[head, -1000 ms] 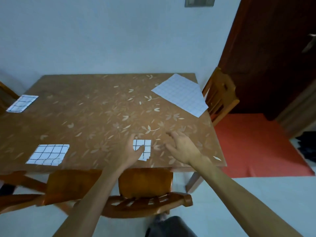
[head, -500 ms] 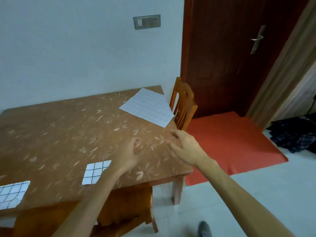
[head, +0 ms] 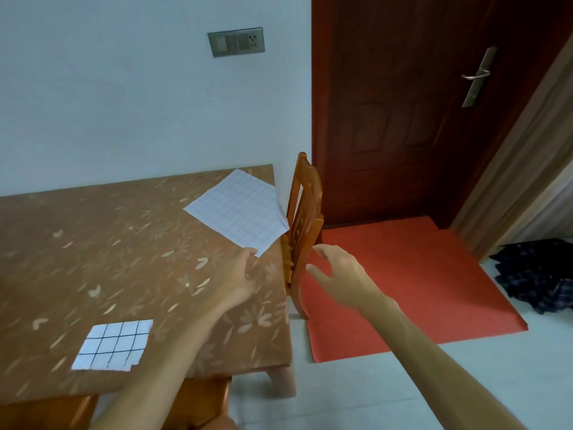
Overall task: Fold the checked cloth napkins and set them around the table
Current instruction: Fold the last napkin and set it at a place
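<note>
While the unfolded napkin point(head: 237, 211) lies at the far right corner of the desk point(head: 93, 259) and the folded napkin point(head: 114, 346) sits near left, the left hand point(head: 237, 276) hangs with loose, released fingers just beside the sheet's near corner, and the right hand point(head: 339, 276) hovers empty, fingers relaxed, by the chair point(head: 305, 218).

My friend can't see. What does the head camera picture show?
A person's left hand reaches for the near corner of an unfolded checked napkin on a brown table, right hand open beside a wooden chair. One folded napkin lies nearer.
</note>
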Available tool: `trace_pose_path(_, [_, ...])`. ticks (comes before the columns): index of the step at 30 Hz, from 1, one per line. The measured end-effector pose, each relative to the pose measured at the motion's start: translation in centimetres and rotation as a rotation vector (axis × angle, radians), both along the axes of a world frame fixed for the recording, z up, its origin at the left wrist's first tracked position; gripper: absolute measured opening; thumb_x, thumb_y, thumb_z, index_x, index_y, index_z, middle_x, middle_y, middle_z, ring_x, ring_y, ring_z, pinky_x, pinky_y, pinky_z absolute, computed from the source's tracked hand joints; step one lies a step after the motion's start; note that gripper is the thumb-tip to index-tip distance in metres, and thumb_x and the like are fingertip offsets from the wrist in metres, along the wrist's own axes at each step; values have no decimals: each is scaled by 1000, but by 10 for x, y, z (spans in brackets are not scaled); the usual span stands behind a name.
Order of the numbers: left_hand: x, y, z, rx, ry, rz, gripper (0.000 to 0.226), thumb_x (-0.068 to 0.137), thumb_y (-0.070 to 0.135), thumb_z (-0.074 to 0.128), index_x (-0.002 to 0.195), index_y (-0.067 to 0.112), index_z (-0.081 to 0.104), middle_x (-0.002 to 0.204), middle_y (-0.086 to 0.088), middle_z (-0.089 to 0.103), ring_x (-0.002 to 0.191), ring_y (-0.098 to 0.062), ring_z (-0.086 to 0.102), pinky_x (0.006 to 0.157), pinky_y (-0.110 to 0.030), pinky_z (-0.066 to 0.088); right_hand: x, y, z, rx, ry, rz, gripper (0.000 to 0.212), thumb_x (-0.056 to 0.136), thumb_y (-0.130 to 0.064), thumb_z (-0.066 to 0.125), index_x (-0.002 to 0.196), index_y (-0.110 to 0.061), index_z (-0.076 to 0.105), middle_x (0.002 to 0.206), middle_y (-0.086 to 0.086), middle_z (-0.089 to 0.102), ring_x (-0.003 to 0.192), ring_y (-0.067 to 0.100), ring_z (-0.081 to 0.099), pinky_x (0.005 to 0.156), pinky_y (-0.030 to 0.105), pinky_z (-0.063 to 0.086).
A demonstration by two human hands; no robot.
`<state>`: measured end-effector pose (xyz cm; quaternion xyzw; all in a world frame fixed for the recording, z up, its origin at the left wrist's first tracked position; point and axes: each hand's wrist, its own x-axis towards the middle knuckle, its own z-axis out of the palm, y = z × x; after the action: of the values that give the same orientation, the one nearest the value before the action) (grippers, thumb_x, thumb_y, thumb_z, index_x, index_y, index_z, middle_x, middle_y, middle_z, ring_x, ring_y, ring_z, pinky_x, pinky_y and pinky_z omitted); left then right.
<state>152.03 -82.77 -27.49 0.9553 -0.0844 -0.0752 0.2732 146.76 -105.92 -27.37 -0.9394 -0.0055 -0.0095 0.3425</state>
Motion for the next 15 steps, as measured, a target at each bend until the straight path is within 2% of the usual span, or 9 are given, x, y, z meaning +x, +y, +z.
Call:
trace_pose_path(4, [27, -11, -5, 25, 50, 37, 64, 85, 51, 63, 141, 26, 46, 134, 2, 56, 119, -18, 57, 95, -36, 48, 32, -20, -9, -6, 23, 34, 49, 96, -43, 52, 138, -19, 46, 130, 1, 56, 119, 19, 53, 101, 37, 44])
trace_pose_path(7, [50, -14, -13, 127, 53, 73, 60, 87, 44, 64, 142, 30, 43, 126, 6, 60, 105, -14, 63, 80, -30, 51, 61, -26, -17, -17, 28, 62, 50, 95, -41, 53, 138, -17, 46, 132, 3, 56, 121, 20, 53, 103, 38, 44])
trace_pose_path(9, [69, -17, -22, 155, 62, 91, 58, 90, 42, 63, 143, 30, 42, 127, 5, 61, 103, -15, 65, 70, -26, 50, 84, -26, -24, -40, 35, 100, 52, 95, -42, 52, 139, -16, 46, 134, 3, 55, 122, 20, 53, 104, 38, 43])
trace_pose_path(12, [98, -21, -37, 141, 67, 98, 61, 88, 48, 63, 142, 28, 44, 132, 0, 60, 116, -21, 59, 91, -39, 51, 128, -27, -34, -96, 41, 158, 52, 95, -43, 52, 139, -16, 46, 134, 4, 55, 123, 22, 52, 104, 39, 42])
trace_pose_path(15, [130, -23, -51, 169, 81, 124, 61, 87, 53, 57, 141, 27, 45, 123, 2, 63, 111, -17, 61, 96, -40, 49, 177, -24, -42, -139, 51, 217, 52, 94, -43, 51, 139, -18, 45, 134, 3, 55, 123, 21, 51, 104, 37, 41])
